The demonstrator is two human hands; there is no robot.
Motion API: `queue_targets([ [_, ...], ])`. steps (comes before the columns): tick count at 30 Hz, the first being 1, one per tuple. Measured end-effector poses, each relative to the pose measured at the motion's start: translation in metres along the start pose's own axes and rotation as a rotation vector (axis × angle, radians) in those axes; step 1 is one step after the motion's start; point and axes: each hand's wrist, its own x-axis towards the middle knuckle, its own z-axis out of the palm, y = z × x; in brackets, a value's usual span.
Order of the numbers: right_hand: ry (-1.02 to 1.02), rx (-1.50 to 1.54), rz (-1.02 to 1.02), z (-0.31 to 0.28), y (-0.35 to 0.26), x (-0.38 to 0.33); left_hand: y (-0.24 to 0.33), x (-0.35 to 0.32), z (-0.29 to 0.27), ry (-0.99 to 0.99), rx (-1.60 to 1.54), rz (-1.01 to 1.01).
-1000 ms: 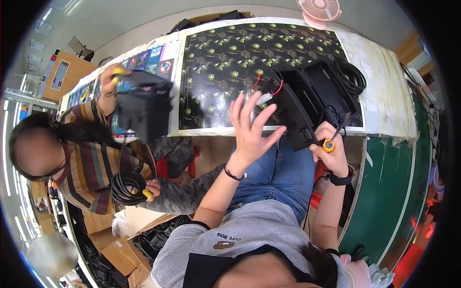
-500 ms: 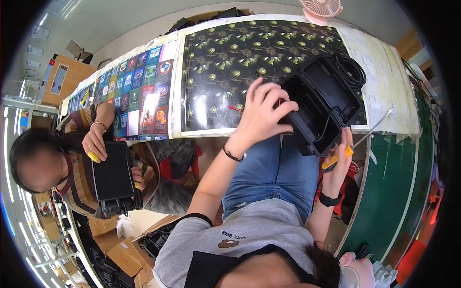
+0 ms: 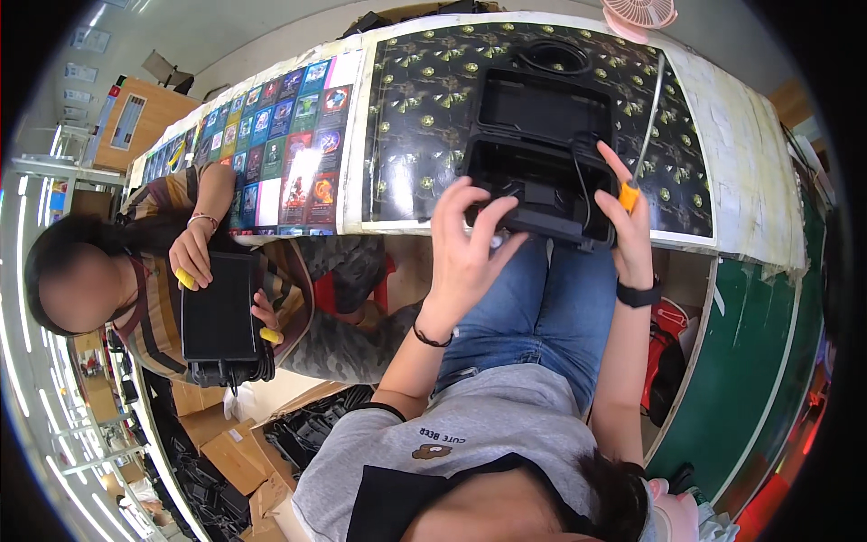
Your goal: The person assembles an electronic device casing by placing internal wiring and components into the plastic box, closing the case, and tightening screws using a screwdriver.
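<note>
1. The left hand (image 3: 470,257) has its fingers spread wide, and the tips touch the near edge of the open black case (image 3: 542,163).
2. The right hand (image 3: 632,230) rests on the right side of the case. Its fingers are pinched around a tool with a yellow handle (image 3: 630,192), whose thin metal rod points up and away.
3. The black case lies open on the counter (image 3: 750,163), at its near edge, just above the person's knees in blue jeans.
4. A thin black cable (image 3: 578,176) runs down inside the case.
5. The counter has a dark mat with small gold shapes (image 3: 415,117) under the case, and a sheet of bright coloured cards (image 3: 289,135) lies to its left.
6. A pink fan (image 3: 641,13) stands at the far edge of the counter.
7. Another person sits on the left and holds a second black case (image 3: 219,312) in both hands, with yellow tips on some fingers.
8. Brown cardboard boxes (image 3: 235,452) lie on the floor near that person.
</note>
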Motion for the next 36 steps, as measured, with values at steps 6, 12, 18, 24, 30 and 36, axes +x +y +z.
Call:
queue_targets([
  [6, -0.033, 0.047, -0.063, 0.0, 0.017, 0.018, -0.001, -0.006, -0.034, -0.093, 0.12, -0.267],
  [12, 0.073, 0.101, -0.096, 0.002, 0.023, 0.012, -0.006, -0.001, -0.058, -0.195, -0.261, -0.462],
  [18, 0.042, 0.171, -0.043, -0.007, 0.028, 0.014, -0.009, 0.01, -0.06, -0.172, -0.547, -0.379],
  [24, 0.037, 0.214, -0.058, -0.011, 0.032, 0.008, 0.006, 0.016, -0.064, -0.19, -0.705, -0.502],
  [30, 0.02, 0.151, -0.109, -0.014, 0.035, 0.007, 0.003, 0.02, -0.066, -0.238, -0.704, -0.334],
  [36, 0.001, 0.081, -0.107, -0.019, 0.042, 0.01, 0.0, 0.015, -0.072, -0.302, -0.672, -0.394],
])
